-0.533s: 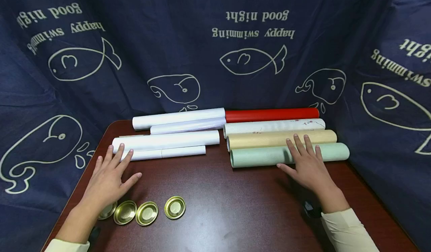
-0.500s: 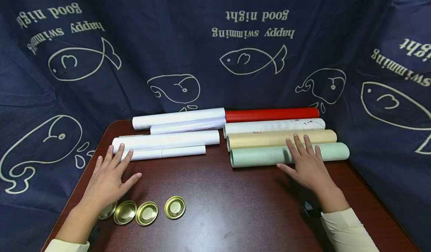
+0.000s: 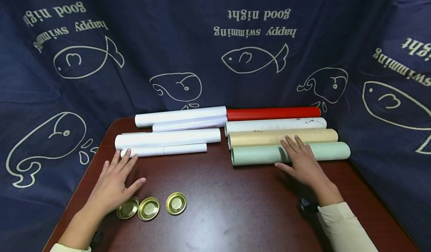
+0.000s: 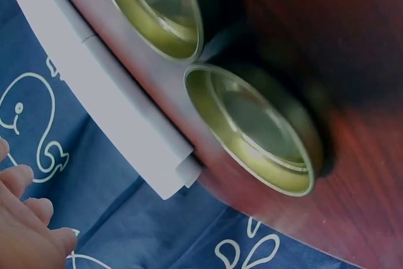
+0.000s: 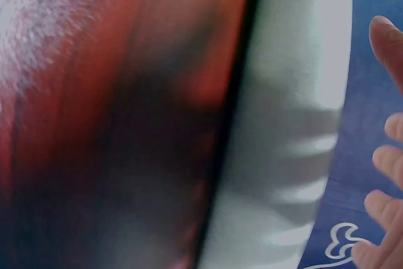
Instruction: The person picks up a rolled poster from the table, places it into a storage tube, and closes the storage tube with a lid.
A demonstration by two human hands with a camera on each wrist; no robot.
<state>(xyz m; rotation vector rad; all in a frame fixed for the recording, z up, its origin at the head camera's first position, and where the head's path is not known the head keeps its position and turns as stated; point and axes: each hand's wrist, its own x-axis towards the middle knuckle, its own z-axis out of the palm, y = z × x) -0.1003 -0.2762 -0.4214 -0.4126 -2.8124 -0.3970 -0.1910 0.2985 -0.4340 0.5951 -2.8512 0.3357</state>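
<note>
My left hand (image 3: 111, 186) is held over the table's left side, fingers spread and holding nothing. In the head view its fingertips overlap the near edge of a narrow white roll (image 3: 182, 149). Below its thumb are shallow gold metal dishes, one partly covered (image 3: 128, 208), another beside it (image 3: 149, 208) and a third (image 3: 176, 203) farther right. Two dishes, one (image 4: 252, 130) in full, show in the left wrist view. My right hand (image 3: 304, 167), fingers extended, overlaps a pale green roll (image 3: 252, 155) and a tan roll (image 3: 256, 139); its finger shadows fall across the green roll (image 5: 283, 155).
Behind lie a wider white roll (image 3: 168, 137), a glossy pale roll (image 3: 188, 124), another white roll (image 3: 178, 116), a red roll (image 3: 272, 113) and a flower-patterned white roll (image 3: 276, 124). Dark blue printed cloth (image 3: 188, 27) surrounds the brown table (image 3: 215, 199) at the back and sides.
My left hand has drawn a little toward me and right, off the wider white roll, covering the leftmost dish. My right hand has shifted slightly left, its fingers closer together. The whole view has shifted slightly.
</note>
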